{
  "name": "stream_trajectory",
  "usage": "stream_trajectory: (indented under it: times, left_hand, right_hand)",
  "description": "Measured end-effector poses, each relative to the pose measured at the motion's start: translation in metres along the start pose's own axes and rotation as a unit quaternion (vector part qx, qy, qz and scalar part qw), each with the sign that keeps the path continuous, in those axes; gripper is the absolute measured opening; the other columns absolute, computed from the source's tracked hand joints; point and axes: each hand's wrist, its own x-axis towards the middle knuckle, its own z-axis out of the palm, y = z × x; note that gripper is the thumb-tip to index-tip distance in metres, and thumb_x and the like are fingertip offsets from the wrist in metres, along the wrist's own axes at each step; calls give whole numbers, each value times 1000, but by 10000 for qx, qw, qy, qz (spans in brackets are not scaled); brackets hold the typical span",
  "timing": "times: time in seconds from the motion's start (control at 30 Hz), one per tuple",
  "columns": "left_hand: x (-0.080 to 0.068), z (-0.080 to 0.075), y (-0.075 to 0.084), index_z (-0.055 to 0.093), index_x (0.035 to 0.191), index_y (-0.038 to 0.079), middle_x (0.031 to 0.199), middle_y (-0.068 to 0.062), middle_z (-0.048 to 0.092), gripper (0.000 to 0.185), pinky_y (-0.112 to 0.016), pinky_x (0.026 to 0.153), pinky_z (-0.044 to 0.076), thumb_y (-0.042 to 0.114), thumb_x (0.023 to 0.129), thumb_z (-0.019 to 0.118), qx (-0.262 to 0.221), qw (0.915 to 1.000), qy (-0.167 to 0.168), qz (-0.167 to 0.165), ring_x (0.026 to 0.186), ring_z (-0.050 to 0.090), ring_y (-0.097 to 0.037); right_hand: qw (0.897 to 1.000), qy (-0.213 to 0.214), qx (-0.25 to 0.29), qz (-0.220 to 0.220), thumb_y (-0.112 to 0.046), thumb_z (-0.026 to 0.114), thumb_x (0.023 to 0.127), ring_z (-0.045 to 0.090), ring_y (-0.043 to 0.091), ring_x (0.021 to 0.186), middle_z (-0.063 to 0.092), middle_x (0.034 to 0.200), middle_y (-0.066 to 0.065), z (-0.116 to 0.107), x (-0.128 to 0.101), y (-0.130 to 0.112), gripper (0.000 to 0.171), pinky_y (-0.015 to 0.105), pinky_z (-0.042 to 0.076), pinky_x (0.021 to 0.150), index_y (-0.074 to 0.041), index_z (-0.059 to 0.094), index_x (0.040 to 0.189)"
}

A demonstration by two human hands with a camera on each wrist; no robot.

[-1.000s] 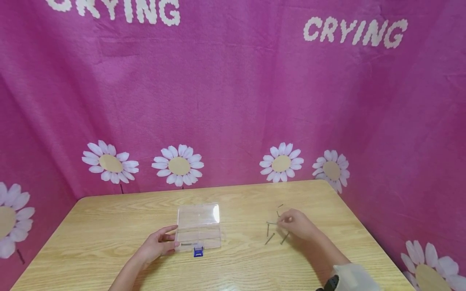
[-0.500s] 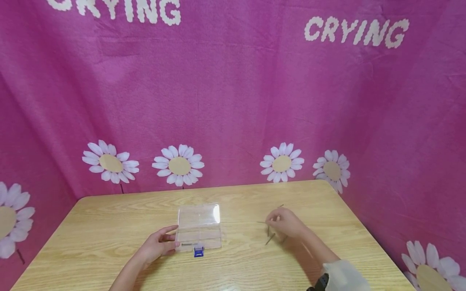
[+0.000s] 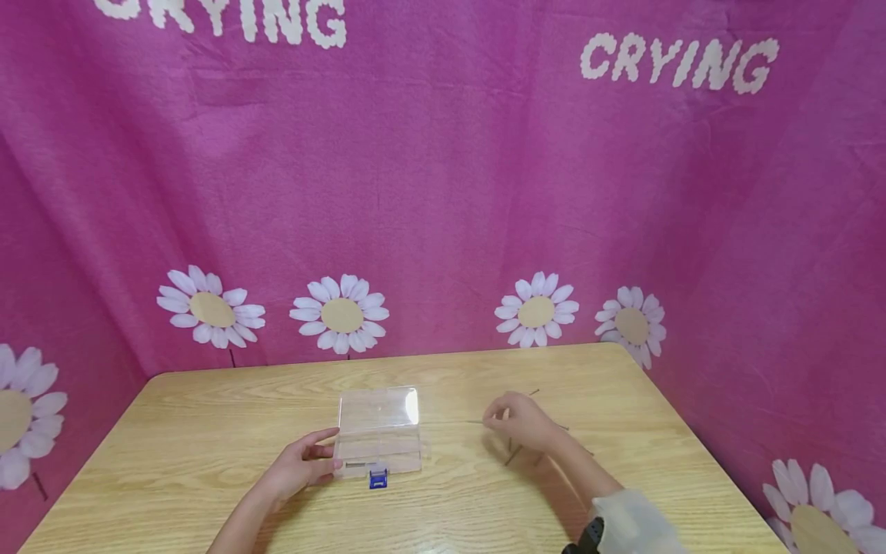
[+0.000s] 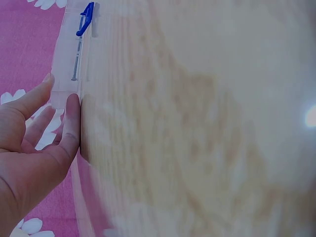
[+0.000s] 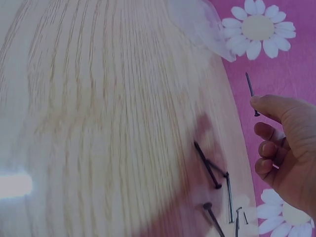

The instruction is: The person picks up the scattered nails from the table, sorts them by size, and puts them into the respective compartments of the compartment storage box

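A pale, loose sleeve (image 3: 633, 525) covers the right forearm (image 3: 584, 471) (a black piece (image 3: 590, 535) shows alongside).
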Motion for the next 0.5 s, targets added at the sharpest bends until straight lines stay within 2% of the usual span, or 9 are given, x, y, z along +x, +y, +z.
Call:
stream_trajectory:
  times: [0.27,0.5]
  left_hand:
    - [0,1,-1,34,140,-6,114,-28,53,68,-37,81,57,3,82,68,-28,9999,102,-49,88,61,-17]
    - [0,0,-1,33,140,-6,114,-27,53,68,-37,81,57,5,83,69,-57,10000,20,-3,89,60,-17]
  right_hand:
    - [10000,4,77,-40,-17,65,85,48,11,72,59,83,0,10,8,-17,7,23,44,62,-12,69,88]
    - [9999,-137,-21,-66,-20,65,86,49,13,77,58,86,-1,22,16,-32,7,25,45,66,-15,69,87]
